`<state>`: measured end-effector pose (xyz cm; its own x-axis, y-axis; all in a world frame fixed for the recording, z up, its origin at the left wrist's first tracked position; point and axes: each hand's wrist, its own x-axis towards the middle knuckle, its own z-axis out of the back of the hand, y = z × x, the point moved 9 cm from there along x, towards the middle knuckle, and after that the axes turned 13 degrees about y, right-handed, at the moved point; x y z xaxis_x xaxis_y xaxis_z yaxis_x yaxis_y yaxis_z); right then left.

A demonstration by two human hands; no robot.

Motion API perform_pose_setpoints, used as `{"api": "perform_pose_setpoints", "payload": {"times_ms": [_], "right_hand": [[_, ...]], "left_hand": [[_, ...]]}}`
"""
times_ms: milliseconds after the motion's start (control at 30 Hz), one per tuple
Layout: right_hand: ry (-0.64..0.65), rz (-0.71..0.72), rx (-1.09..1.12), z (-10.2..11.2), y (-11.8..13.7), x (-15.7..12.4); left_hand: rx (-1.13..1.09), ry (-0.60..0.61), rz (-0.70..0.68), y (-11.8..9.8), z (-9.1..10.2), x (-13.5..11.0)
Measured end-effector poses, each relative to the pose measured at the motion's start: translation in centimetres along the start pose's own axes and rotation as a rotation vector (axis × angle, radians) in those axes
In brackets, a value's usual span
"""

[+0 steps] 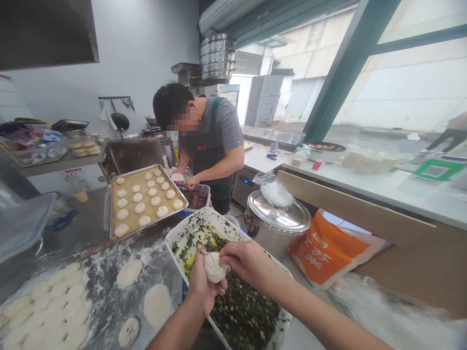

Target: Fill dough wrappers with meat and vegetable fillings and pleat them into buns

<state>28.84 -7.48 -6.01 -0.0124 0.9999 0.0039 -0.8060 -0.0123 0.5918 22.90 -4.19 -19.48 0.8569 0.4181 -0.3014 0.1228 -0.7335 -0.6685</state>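
A pleated, round steamed bun (214,267) of raw white dough is cupped in my left hand (201,287). My right hand (242,260) pinches the bun's edge on its right side, fingers pressed together. Both hands are above a white tub (171,236) of chopped dark green filling (248,311). Two flat dough wrappers (156,305) lie on the floured steel table to the left. A pleated bun (129,332) rests by them near the bottom edge. Many overlapping dough rounds (51,306) cover the table's lower left.
A baking tray (113,209) with rows of buns lies beyond the wrappers. Across the table a co-worker (215,141) in a dark apron works over a tub of dark filling (197,197). A lidded steel pot (279,214) and an orange sack (324,250) stand at right.
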Motion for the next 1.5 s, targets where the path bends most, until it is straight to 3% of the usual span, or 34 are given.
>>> {"api": "perform_pose_setpoints", "payload": {"times_ms": [200, 433, 667, 900, 1067, 1233, 1367, 1500], "right_hand": [[-0.052, 0.019, -0.027, 0.6, -0.5, -0.3], [-0.009, 0.042, -0.089, -0.8, -0.5, 0.1], [0.1, 0.114, -0.239, -1.5, 0.8, 0.5], [0.072, 0.05, -0.106, -0.9, 0.7, 0.2], [0.094, 0.141, -0.315, -1.2, 1.8, -0.1], [0.09, 0.166, -0.448, -1.2, 2.3, -0.2], [0.13, 0.192, -0.368, -1.2, 2.7, -0.2], [0.169, 0.138, -0.124, -1.1, 1.6, 0.0]], "left_hand": [[-0.051, -0.009, 0.043, 0.2, 0.2, 0.1], [-0.07, -0.041, 0.045, 0.4, 0.1, 0.2], [0.07, -0.032, 0.077, -0.4, 0.1, 0.0], [0.088, -0.032, -0.048, -1.7, -0.5, -0.2], [0.093, -0.015, 0.065, -0.5, -0.3, 0.5], [0.097, 0.026, 0.089, -0.9, -0.4, 0.3], [0.17, 0.036, 0.169, -0.5, -0.6, -0.1], [0.15, 0.09, 0.198, 0.0, -1.2, -0.4]]}}
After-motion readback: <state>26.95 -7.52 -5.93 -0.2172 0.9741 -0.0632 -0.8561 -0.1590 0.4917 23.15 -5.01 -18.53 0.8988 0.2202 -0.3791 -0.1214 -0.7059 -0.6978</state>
